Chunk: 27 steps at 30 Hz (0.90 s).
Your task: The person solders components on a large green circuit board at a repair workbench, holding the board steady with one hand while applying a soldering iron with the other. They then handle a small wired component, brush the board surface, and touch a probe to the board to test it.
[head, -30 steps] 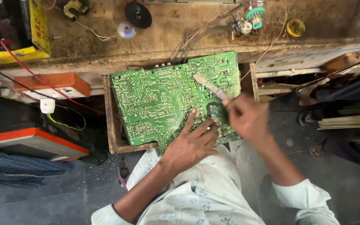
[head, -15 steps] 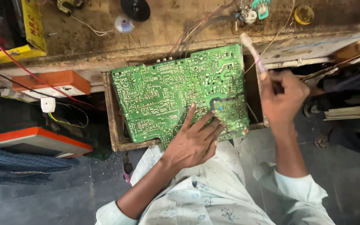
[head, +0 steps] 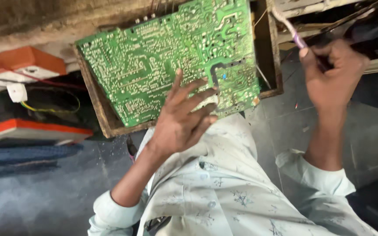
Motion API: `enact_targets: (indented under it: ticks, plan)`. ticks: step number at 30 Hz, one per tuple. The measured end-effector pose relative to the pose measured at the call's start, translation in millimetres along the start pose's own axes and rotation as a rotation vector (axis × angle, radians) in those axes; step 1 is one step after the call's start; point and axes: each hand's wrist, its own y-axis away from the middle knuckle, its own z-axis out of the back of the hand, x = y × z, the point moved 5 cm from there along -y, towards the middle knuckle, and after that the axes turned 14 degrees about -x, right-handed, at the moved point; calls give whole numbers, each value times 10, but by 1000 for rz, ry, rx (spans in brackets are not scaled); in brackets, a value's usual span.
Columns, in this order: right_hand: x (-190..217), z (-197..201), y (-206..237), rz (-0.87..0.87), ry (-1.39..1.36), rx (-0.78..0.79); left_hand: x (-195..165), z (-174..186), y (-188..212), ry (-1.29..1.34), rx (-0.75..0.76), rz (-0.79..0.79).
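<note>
Big green circuit board, solder side up, packed with silvery joints and pale traces, sat tilted in a worn wooden frame across the upper middle of the frame. Left hand lay flat on the board's lower edge, fingers fanned out, pressing down, not gripping anything. Right hand, upper right and well off the board, was clenched around a thin pen-like tool with a purple band, tip pointing up-left. Orange-and-white boxes sat at far left, pale patterned shirt filled the bottom.
</note>
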Motion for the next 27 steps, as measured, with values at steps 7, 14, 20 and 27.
enact_targets:
  ticks: [7,14,20,27]
  plan:
    - [36,-315,424,176,135,89,-93,523,-81,3,-104,111]
    - [-590,-836,625,17,-71,267,300,1384,530,-182,-633,316]
    - [-930,-901,875,-282,-393,218,1597,1744,1598,136,-980,634]
    - [-634,-481,1053,-144,-332,187,2439,1407,2007,-896,-878,434]
